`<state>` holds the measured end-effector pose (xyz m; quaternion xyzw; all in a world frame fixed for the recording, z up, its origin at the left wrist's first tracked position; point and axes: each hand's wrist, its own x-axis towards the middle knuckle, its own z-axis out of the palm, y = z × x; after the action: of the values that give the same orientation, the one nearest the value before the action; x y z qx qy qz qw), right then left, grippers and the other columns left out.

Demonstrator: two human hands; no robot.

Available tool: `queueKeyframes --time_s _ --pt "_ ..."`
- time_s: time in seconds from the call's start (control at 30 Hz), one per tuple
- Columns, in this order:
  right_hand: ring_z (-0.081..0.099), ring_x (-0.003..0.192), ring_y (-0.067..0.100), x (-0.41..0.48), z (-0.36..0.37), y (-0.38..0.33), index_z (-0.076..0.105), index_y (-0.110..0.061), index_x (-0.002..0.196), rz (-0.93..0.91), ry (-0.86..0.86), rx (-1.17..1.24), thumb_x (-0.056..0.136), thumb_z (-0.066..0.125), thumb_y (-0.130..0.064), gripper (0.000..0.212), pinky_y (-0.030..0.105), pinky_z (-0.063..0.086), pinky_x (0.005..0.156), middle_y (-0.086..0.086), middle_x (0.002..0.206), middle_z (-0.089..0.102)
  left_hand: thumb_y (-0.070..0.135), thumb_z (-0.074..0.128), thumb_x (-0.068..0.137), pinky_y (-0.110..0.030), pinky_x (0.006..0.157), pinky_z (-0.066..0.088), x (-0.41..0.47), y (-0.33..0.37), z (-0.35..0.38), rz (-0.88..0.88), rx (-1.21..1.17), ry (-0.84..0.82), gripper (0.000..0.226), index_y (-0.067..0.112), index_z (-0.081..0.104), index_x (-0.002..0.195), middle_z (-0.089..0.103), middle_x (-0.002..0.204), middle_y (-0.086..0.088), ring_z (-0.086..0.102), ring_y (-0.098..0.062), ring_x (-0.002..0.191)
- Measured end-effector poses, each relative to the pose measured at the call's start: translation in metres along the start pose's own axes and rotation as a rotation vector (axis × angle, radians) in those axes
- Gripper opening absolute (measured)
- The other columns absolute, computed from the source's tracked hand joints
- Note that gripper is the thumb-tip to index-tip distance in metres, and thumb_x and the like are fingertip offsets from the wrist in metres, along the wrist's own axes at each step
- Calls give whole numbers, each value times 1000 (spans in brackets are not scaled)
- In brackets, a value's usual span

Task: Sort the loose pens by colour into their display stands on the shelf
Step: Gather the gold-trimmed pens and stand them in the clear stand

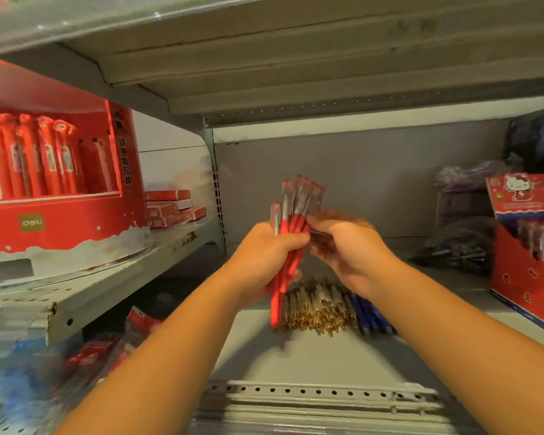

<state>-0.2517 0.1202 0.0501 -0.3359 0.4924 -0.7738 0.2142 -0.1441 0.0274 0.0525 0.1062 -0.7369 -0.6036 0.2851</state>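
Left grip (pixel 264 249) holds red pens (pixel 299 196); right grip (pixel 349 246) alongside.

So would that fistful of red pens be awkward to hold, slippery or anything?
Probably a little. The red pens are thin, smooth sticks and fan out above the left hand gripping them, so one could slide loose. Each looks stiff and light. The right hand meets the bundle's side, perhaps steadying it; blur hides its grip.
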Motion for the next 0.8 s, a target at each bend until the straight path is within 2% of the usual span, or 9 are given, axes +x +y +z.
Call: queueKeyframes --time_s 0.07,0.13,0.23,0.3,0.37,0.43,0.5,0.67,0.8 --pt "69 79 19 -13 -14 -10 68 -2 109 -42 35 20 91 64 -8 19 29 54 68 13 98 75 13 62 95 -29 50 46 -5 -1 20 32 -89 -36 8 8 64 89 54 63 -7 47 -17 52" --pt "66 71 17 -27 -31 -17 67 -1 102 -96 87 14 92 62 -6 12 26 53 62 13 88 73 14 63 94 -28 48 45 -7 -5 44 44 -210 -53 8 7 65 90 53 64 -8 46 -16 51" --pt "66 63 14 -49 -62 -29 65 -5 88 -165 189 22 93 57 -2 9 26 54 61 7 74 68 14 62 95 -26 44 46 -9 -10 84 64 -301 -64 8 9 64 90 49 58 -2 45 -13 49" --pt "68 65 16 -64 -86 -39 65 -7 83 -200 226 57 92 58 0 14 28 57 61 8 75 68 15 61 96 -27 45 47 -12 -11 110 95 -293 -57 6 12 65 92 51 57 2 46 -12 48" --pt "70 71 20 -81 -113 -49 65 -8 91 -218 236 78 90 60 1 11 33 60 63 10 81 71 15 61 95 -27 45 48 -17 -9 138 113 -314 -69 4 14 65 93 56 60 2 51 -13 49" --pt "71 75 24 -99 -139 -61 61 -12 105 -227 239 76 89 61 2 21 39 62 68 11 89 75 14 61 95 -27 44 48 -26 -3 167 100 -391 -117 4 12 65 94 60 65 -1 54 -16 49" --pt "73 77 26 -118 -167 -72 56 -16 116 -240 230 67 91 58 2 31 39 61 65 14 94 75 13 61 95 -25 42 46 -35 4 199 93 -438 -161 6 10 64 91 62 69 -5 54 -17 46" --pt "73 72 27 -163 -245 -109 52 -32 120 -289 194 39 90 57 4 47 35 57 59 15 95 75 10 60 93 -21 37 36 -59 20 291 135 -482 -226 28 17 71 68 58 69 -15 42 -15 39" --pt "73 72 28 -200 -311 -143 53 -32 122 -308 146 5 86 61 4 51 38 58 62 14 89 74 9 60 91 -21 37 34 -78 33 368 160 -535 -229 17 11 66 75 59 66 -14 40 -15 37"
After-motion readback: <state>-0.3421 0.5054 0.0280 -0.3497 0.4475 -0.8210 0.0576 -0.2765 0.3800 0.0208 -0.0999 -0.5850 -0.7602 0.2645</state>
